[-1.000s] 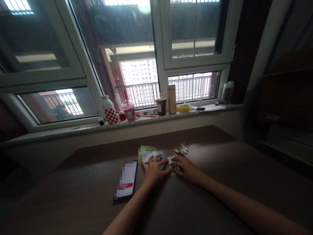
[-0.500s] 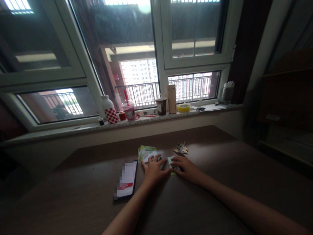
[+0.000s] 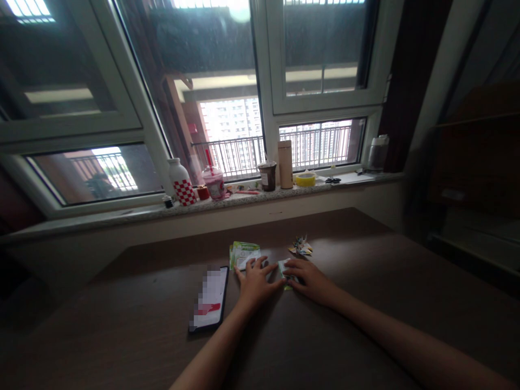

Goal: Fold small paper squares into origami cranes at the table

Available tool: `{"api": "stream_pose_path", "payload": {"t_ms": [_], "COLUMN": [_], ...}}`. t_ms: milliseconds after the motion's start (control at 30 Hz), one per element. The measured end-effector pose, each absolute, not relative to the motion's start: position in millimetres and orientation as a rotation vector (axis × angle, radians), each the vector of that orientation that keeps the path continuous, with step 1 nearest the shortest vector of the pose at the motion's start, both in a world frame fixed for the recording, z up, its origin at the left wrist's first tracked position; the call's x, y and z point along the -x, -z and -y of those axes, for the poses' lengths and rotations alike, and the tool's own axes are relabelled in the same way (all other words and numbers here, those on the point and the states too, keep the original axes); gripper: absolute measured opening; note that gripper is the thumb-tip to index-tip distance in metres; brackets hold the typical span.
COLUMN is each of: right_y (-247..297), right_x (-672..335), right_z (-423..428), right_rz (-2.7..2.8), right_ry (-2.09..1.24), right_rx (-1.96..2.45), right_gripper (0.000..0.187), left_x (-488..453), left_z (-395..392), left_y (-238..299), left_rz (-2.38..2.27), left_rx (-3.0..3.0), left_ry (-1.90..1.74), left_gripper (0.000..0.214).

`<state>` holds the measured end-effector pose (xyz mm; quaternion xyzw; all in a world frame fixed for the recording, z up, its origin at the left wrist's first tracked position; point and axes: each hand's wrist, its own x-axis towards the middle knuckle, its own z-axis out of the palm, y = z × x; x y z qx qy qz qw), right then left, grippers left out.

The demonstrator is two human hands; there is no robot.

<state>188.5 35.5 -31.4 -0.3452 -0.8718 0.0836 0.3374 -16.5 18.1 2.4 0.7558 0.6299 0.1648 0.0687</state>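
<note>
Both of my hands rest on a dark wooden table [image 3: 122,325]. My left hand [image 3: 257,281] lies flat with its fingers spread, the fingertips on the edge of a stack of green and white paper squares [image 3: 242,253]. My right hand [image 3: 309,277] presses its fingers down on a small folded piece of patterned paper [image 3: 285,269] that lies between the two hands. Most of that piece is hidden under the fingers. A finished folded paper figure [image 3: 300,247] sits just beyond my right hand.
A phone [image 3: 210,297] with a lit screen lies left of my left hand. On the stone windowsill stand a checked white bottle [image 3: 181,182], a pink cup [image 3: 214,183], a dark cup [image 3: 267,175], a tan flask [image 3: 285,164], yellow tape [image 3: 305,178] and a kettle [image 3: 377,153]. A dark shelf [image 3: 479,157] stands right.
</note>
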Motion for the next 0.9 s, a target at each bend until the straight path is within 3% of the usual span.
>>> {"api": "stream_pose_path", "payload": {"t_ms": [667, 900], "right_y": [34.0, 34.4], "right_x": [-188.0, -188.1], "right_z": [-36.8, -36.9], "right_rz": [2.273, 2.272], "right_ry": [-0.213, -0.262], "right_rx": [0.913, 0.910], "right_gripper": [0.024, 0.023], "left_x": [16.4, 16.4], "left_z": [-17.9, -18.4], "left_y": [-2.0, -4.6], "left_rz": [-1.895, -1.845], "left_rx": [-2.285, -2.334], "left_ry": [-0.510, -0.459], "left_gripper": [0.052, 0.039]}}
